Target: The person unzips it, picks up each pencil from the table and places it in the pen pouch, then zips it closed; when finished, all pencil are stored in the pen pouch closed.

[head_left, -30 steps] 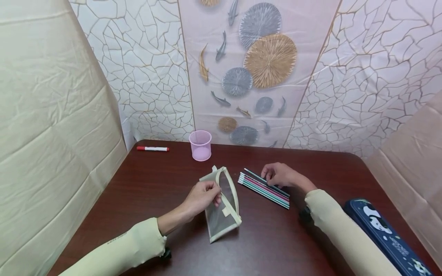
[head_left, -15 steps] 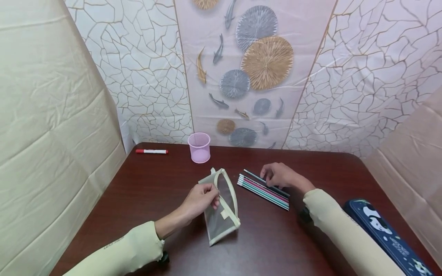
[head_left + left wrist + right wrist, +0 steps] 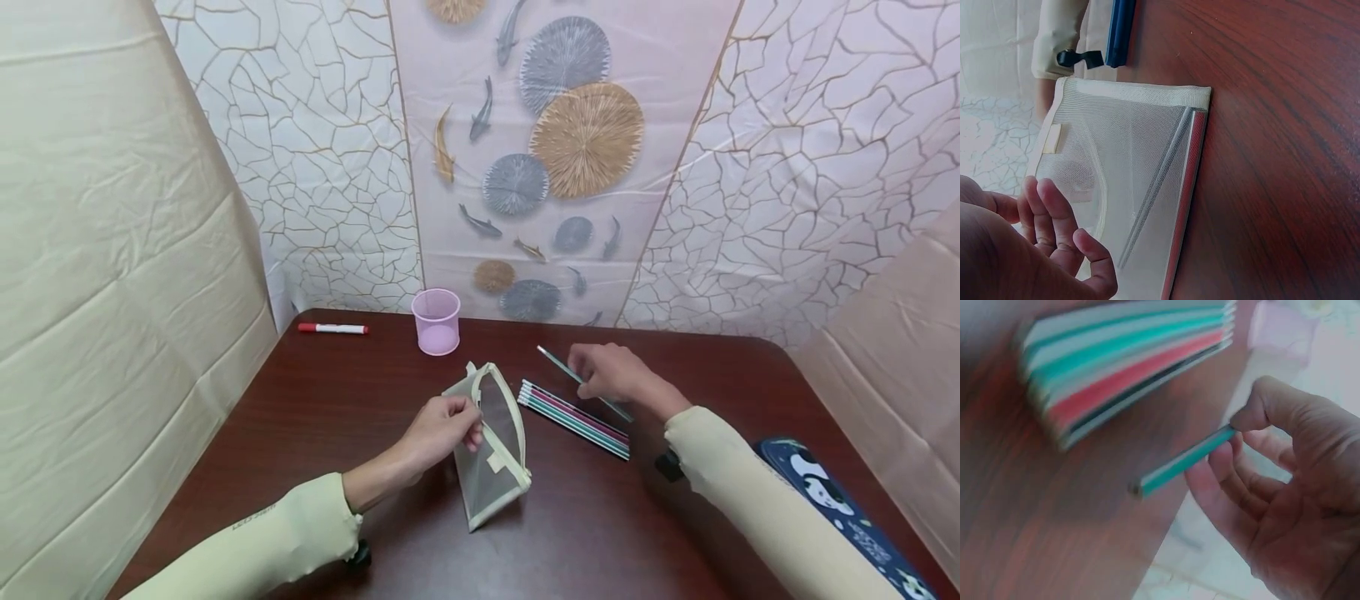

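My left hand (image 3: 442,429) pinches the opening's edge of a cream mesh zip pouch (image 3: 491,492), which stands tilted with its mouth gaping toward the right. Through the mesh in the left wrist view, a red pencil (image 3: 1189,172) lies along the bottom and a greyish pencil (image 3: 1155,190) slants beside it. My right hand (image 3: 618,372) holds a green-and-white pencil (image 3: 1186,462) between thumb and fingers, raised off the table. Just below that hand, several pencils (image 3: 576,421) lie side by side, green, red and dark, their white ends toward the pouch.
A pink mesh cup (image 3: 437,325) stands at the table's back edge. Left of it lies a red-and-white marker (image 3: 333,328). A dark blue panda pencil case (image 3: 832,500) sits at the right, partly behind the right sleeve. Patterned cloth (image 3: 517,275) hangs behind the table.
My right hand has lifted the green pencil away from the row, slightly upward and toward the back. The left hand keeps its pinch on the pouch, nearly still.
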Motion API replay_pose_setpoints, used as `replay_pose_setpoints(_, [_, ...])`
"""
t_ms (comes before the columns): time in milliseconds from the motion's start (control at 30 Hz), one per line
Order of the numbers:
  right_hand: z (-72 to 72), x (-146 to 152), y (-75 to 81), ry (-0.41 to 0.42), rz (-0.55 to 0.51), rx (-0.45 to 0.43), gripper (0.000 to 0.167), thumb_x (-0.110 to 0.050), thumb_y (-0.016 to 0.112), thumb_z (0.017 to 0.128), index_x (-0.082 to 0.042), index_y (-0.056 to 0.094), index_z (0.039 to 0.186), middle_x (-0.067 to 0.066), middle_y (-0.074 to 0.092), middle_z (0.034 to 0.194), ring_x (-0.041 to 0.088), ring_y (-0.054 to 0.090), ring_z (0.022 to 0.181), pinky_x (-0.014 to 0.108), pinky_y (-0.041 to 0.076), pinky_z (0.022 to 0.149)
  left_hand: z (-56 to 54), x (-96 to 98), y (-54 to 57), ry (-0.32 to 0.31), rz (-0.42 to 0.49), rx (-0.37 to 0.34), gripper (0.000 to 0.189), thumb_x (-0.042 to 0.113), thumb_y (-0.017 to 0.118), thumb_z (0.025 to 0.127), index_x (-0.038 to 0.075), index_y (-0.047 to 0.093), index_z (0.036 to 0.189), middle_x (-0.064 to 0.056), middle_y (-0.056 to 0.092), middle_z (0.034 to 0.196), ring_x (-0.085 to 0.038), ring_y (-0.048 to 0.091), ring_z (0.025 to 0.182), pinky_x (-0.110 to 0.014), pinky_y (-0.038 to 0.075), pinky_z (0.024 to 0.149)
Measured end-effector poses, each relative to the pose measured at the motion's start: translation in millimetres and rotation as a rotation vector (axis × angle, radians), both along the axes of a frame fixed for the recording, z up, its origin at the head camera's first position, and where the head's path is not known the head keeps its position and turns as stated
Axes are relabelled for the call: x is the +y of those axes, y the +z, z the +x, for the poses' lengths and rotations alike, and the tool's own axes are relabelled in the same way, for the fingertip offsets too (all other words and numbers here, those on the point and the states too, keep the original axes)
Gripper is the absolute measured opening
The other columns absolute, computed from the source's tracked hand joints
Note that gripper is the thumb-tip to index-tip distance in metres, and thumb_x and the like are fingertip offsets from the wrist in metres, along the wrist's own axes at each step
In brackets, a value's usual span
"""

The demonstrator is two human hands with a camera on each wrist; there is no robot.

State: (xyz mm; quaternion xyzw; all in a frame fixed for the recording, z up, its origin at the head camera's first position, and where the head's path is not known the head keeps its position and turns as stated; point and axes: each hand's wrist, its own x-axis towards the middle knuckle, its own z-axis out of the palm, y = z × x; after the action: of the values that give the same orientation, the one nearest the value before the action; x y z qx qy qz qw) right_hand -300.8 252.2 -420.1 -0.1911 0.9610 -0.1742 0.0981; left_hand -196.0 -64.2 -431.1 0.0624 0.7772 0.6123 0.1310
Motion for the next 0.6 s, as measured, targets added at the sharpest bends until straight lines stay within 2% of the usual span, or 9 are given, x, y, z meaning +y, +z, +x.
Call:
replay_pose_setpoints(100, [11.4, -14, 9.1, -0.018, -0.208, -0.034, 0.032, -0.011, 0.078, 0.085, -0.013, 0.059, 0.111, 0.006, 0.069, 0.093, 0.019, 0.067, 0.068, 0.038, 0.060, 0.058, -0.3, 0.4, -0.8, 0.002, 0.007, -0.007, 0.017, 0.012, 0.056, 0.093, 0.004, 0.066, 0.082, 0.000, 0.066, 0.069, -0.012, 0.066, 0.062, -0.025, 0.059, 0.070])
replay_pose_setpoints(167, [19.8, -25, 15.7, -0.033, -0.377, -0.083, 0.033, -0.008, 0.074, 0.085, -0.009, 0.055, 0.112, 0.008, 0.064, 0.091, 0.021, 0.066, 0.063, 0.043, 0.062, 0.054, -0.8, 0.7, -0.9, 0.002, 0.012, -0.006, 0.017, 0.012, 0.056, 0.093, 0.004, 0.066, 0.081, 0.000, 0.065, 0.069, -0.012, 0.066, 0.062, -0.024, 0.058, 0.070])
replay_pose_setpoints(333, [38.4, -55, 26.4, -0.079, -0.755, -0.213, 0.031, 0.003, 0.064, 0.088, 0.001, 0.047, 0.114, 0.006, 0.056, 0.086, 0.018, 0.062, 0.065, 0.048, 0.063, 0.057, -2.3, 2.2, -1.5, -0.004, 0.015, 0.002, 0.017, 0.013, 0.057, 0.094, 0.005, 0.065, 0.081, 0.000, 0.066, 0.069, -0.011, 0.066, 0.062, -0.023, 0.058, 0.068])
replay_pose_setpoints(467, [51.8, -77, 26.8, -0.128, -0.925, -0.274, 0.030, 0.006, 0.059, 0.089, 0.001, 0.043, 0.113, 0.004, 0.055, 0.085, 0.016, 0.059, 0.069, 0.045, 0.064, 0.060, -2.7, 4.1, -2.0, -0.012, 0.022, -0.006, 0.017, 0.013, 0.057, 0.093, 0.005, 0.065, 0.081, 0.000, 0.066, 0.070, -0.011, 0.066, 0.062, -0.023, 0.058, 0.068])
replay_pose_setpoints(600, [62.6, -92, 21.2, -0.185, -0.974, -0.296, 0.030, 0.005, 0.059, 0.089, 0.000, 0.044, 0.113, 0.005, 0.056, 0.087, 0.018, 0.061, 0.075, 0.047, 0.065, 0.063, -2.5, 6.1, -1.7, -0.018, 0.025, -0.009, 0.018, 0.013, 0.057, 0.094, 0.004, 0.065, 0.081, -0.001, 0.066, 0.070, -0.011, 0.066, 0.062, -0.024, 0.059, 0.068])
